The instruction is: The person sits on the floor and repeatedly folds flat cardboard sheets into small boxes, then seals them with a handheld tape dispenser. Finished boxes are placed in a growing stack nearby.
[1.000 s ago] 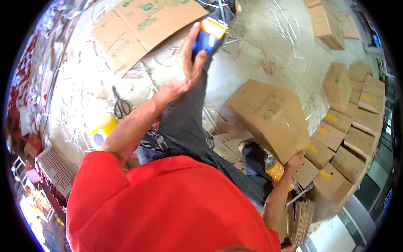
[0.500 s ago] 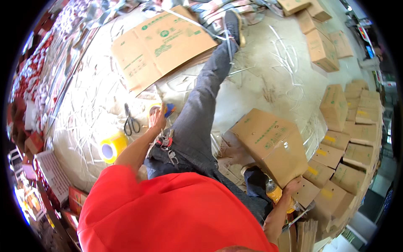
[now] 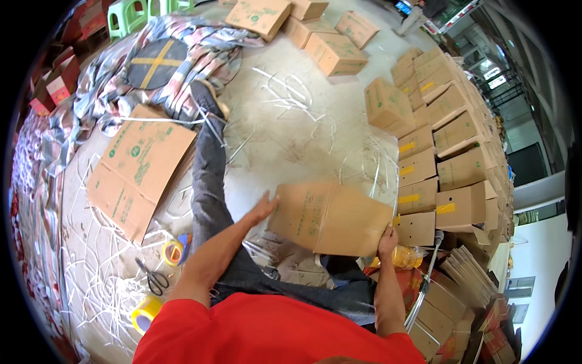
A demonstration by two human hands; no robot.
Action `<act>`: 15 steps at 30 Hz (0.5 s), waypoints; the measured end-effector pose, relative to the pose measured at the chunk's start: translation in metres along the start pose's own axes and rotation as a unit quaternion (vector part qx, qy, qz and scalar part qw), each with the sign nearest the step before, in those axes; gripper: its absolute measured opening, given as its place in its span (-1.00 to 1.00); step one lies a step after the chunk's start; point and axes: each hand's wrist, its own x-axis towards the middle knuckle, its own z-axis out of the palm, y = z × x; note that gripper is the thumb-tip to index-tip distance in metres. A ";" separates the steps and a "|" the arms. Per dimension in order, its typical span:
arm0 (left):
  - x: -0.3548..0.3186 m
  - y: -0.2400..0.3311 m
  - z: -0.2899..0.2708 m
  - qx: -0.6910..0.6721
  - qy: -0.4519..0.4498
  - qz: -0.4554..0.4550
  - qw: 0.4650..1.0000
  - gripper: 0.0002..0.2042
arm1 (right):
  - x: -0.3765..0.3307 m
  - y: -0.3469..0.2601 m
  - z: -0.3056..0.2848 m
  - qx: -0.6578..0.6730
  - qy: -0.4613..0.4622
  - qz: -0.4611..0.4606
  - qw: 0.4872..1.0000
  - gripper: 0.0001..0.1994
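Observation:
A brown cardboard box (image 3: 330,219), slightly blurred, is between my two hands above my bent leg. My right hand (image 3: 387,242) grips its right edge, thumb up along the corner. At the left edge is my left hand (image 3: 264,207), fingers stretched and apart, seemingly touching the box side. Left of my outstretched leg, a tape dispenser (image 3: 176,251) with a yellow roll and blue part lies on the floor. Black-handled scissors (image 3: 156,280) and a large yellow tape roll (image 3: 145,313) lie nearby. Below my right hand is a clear bottle with orange-yellow contents (image 3: 407,257).
Stacked cartons (image 3: 418,167) line the right side, with flat cardboard (image 3: 467,273) below them. More cartons (image 3: 335,53) stand at the far end. A flattened carton sheet (image 3: 139,170) lies left of my leg, near patterned cloth (image 3: 176,54). White strapping scraps (image 3: 100,285) litter the floor.
My left hand has left the tape dispenser and come right to the box. The box has turned between my hands, my right hand staying on its edge. The whole view has swung right.

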 end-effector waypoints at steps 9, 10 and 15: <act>-0.016 -0.039 0.016 -0.139 -0.128 -0.221 0.957 0.04 | -0.019 0.024 -0.021 0.026 -0.002 0.041 0.999 -0.52; -0.009 -0.047 0.011 -0.186 -0.139 -0.251 0.940 0.03 | -0.010 0.014 -0.009 0.013 0.004 0.011 1.000 -0.53; -0.033 0.006 0.023 -0.225 -0.184 -0.086 0.953 -0.30 | -0.002 0.072 -0.023 0.011 0.013 0.061 0.998 -0.58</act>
